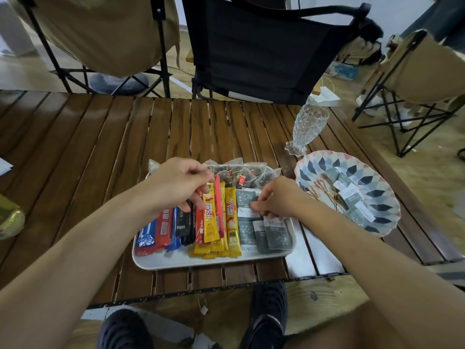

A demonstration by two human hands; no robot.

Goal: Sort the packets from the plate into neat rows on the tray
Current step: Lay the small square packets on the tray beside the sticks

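Holding the top of a yellow stick packet [210, 217] in curled fingers, my left hand [178, 183] sits over the middle of the white tray [176, 260], where red, blue, black and yellow sticks lie side by side. My right hand [276, 197] pinches a grey packet [245, 201] at the tray's right. Clear tea bags [241, 172] line its far edge. More grey packets [352, 197] lie on the patterned plate [377, 177] just right, near a glass vase [305, 129] on the slatted table [88, 147].
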